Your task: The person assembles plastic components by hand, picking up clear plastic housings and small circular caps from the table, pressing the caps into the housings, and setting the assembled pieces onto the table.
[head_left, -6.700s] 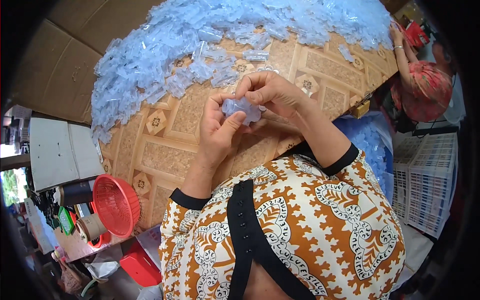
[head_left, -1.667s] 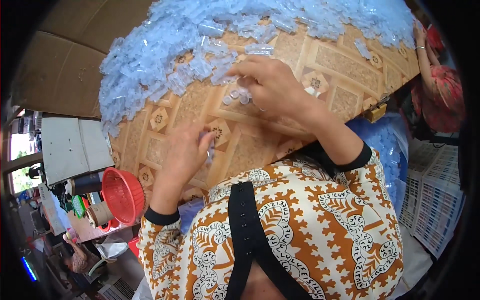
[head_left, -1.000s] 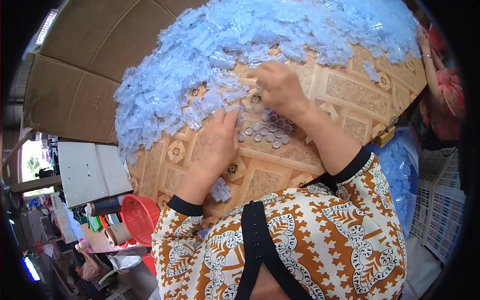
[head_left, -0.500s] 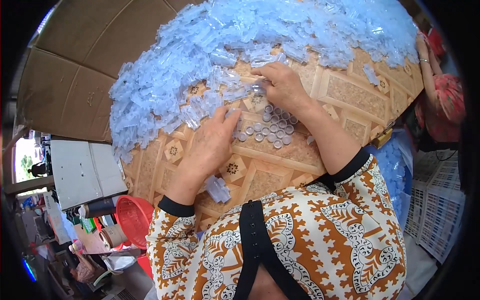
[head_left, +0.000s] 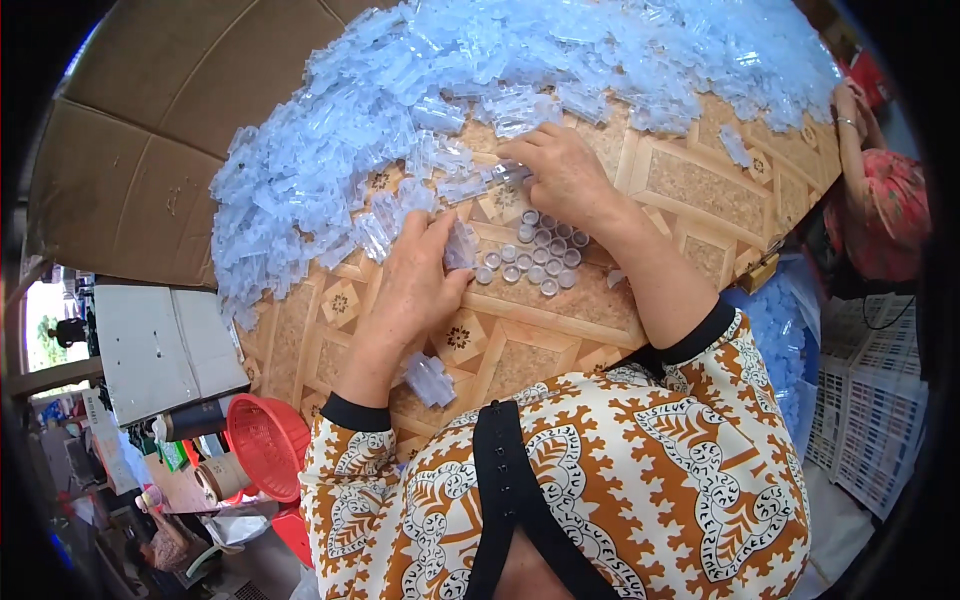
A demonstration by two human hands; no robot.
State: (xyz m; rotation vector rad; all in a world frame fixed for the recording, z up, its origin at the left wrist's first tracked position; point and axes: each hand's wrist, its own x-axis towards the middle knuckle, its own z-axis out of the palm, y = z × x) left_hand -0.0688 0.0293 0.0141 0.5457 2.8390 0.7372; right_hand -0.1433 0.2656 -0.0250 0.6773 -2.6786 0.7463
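Note:
A big heap of clear, bluish plastic pieces (head_left: pixel 330 150), long and boxy like small tubes, covers the far side of the patterned table (head_left: pixel 700 185). My left hand (head_left: pixel 415 285) has its thumb and fingers closed around a clear plastic piece (head_left: pixel 461 246). To its right, the fingertips of my right hand (head_left: pixel 568 178) pinch another clear piece (head_left: pixel 508 172) at the near edge of the heap. Small round clear caps (head_left: pixel 540 256) lie in a cluster between my hands, several of them standing open side up. By my left forearm rests a small clump of clear pieces (head_left: pixel 430 380).
Cardboard sheets (head_left: pixel 120 180) wall the table's left side. A red plastic basket (head_left: pixel 268 445) sits at lower left. Beyond the right edge are a blue-lined container of clear pieces (head_left: pixel 775 330) and white crates (head_left: pixel 870 400). Another person's arm (head_left: pixel 850 150) rests at the far right.
My left thumb has come out to the side, and the piece in that hand shows more. My right hand stays nearly in place. The whole view has shifted slightly.

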